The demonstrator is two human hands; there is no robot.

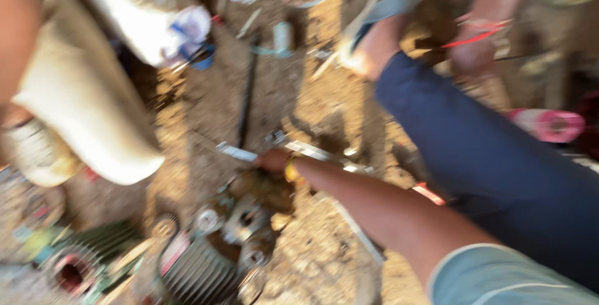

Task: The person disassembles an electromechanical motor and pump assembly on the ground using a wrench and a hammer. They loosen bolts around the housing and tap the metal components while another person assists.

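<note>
Ground: sandy dirt floor [324,255], littered with scrap parts.
Sack: pale cloth sack [81,111], far left of the metal strip, partly cut off.
Leg: another person's blue trouser leg [486,149], right of the strip.
Engine part: finned cylinder [199,274], just below the strip; blurred.
Metal strip: flat silver strip [312,151], mid-frame, lying across the dirt.
Right hand [274,160]: closed on the strip.
Left hand: out of view.
Clarity: heavy motion blur; small items unidentifiable.
</note>
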